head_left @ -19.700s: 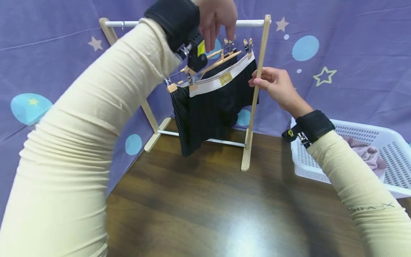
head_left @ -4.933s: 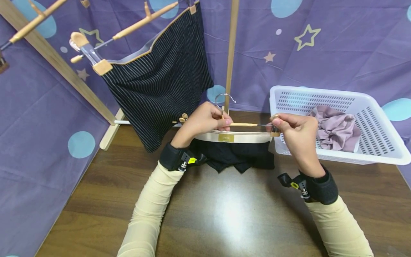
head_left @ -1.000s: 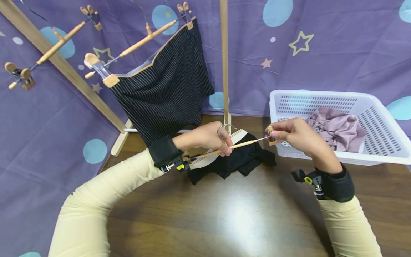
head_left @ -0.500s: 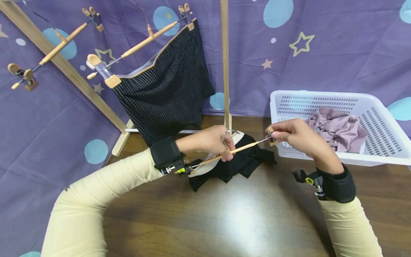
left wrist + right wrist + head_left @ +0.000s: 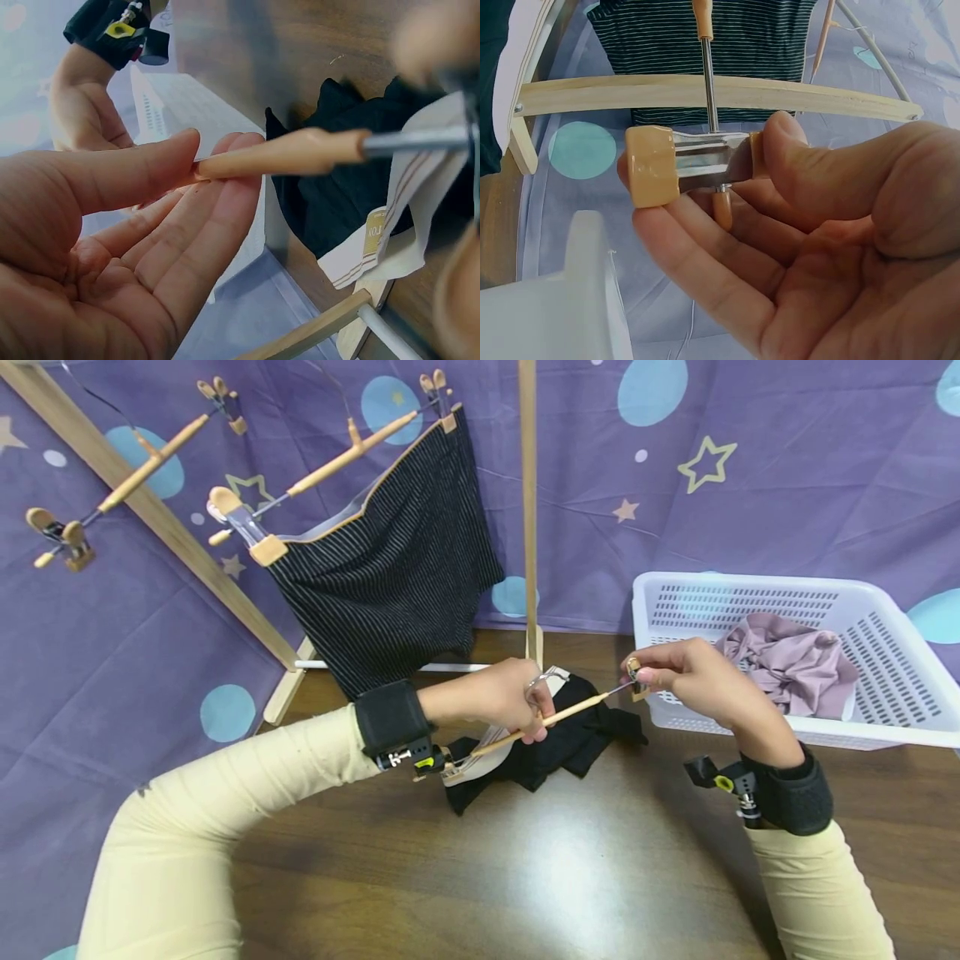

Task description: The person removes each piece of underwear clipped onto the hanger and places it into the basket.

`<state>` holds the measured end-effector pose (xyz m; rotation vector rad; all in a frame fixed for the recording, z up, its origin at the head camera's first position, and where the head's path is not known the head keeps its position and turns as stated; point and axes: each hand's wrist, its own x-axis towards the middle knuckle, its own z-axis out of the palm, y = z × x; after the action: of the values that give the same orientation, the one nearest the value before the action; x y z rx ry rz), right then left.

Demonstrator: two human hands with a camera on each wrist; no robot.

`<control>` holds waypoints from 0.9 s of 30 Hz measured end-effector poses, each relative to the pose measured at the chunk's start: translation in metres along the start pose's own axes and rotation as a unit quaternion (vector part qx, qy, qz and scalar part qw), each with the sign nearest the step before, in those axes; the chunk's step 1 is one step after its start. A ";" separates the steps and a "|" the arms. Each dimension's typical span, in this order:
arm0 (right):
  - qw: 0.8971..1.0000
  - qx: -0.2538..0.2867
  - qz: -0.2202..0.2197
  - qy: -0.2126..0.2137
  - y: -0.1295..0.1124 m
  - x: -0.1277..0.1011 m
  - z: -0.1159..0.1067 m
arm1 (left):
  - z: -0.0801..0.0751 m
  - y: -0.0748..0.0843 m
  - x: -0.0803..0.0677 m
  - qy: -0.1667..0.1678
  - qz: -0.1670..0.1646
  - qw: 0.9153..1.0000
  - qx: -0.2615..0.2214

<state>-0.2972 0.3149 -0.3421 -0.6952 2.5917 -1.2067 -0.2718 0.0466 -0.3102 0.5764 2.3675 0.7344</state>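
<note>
My left hand (image 5: 506, 697) pinches the wooden bar of a clip hanger (image 5: 577, 707), its metal hook rising by the knuckles. At the hanger's right end, my right hand (image 5: 693, 675) grips a wood-and-metal clip (image 5: 697, 161) between thumb and fingers; no cloth is in it. Black shorts (image 5: 573, 743) with a white waistband (image 5: 431, 165) sag onto the table below the bar. The waistband's left end meets the hanger's left clip (image 5: 452, 767), partly hidden by the wrist camera. Striped black shorts (image 5: 390, 543) hang from another clip hanger on the rack.
A wooden rack (image 5: 528, 510) stands at the back left, with a bare clip hanger (image 5: 153, 464) on it. To the right, a white basket (image 5: 750, 583) holds mauve cloth (image 5: 795, 664). Purple fabric (image 5: 787, 468) covers the wall behind the brown table (image 5: 480, 877).
The hanger has come off the rack with the black shorts. Its right clip has let go of the waistband, and that side has dropped. Lately, the hanger's left end has dipped slightly.
</note>
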 end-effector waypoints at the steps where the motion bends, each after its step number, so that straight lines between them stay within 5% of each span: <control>1: 1.000 0.001 -0.003 -0.001 0.000 0.000 0.000 | 0.001 0.001 0.000 -0.002 0.000 1.000 0.003; 10: 1.000 0.002 -0.023 -0.006 0.004 0.001 0.001 | 0.012 0.013 -0.002 -0.015 -0.004 1.000 0.000; 19: 0.999 -0.009 -0.028 0.012 0.000 0.000 0.002 | 0.018 0.010 -0.004 -0.018 -0.009 0.998 -0.065; 27: 0.999 0.040 -0.024 0.024 -0.001 0.001 0.004 | 0.020 0.000 -0.004 -0.019 -0.027 0.990 -0.139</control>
<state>-0.2965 0.3105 -0.3440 -0.7262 2.5627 -1.3497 -0.2556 0.0517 -0.3221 0.4023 2.1869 0.9984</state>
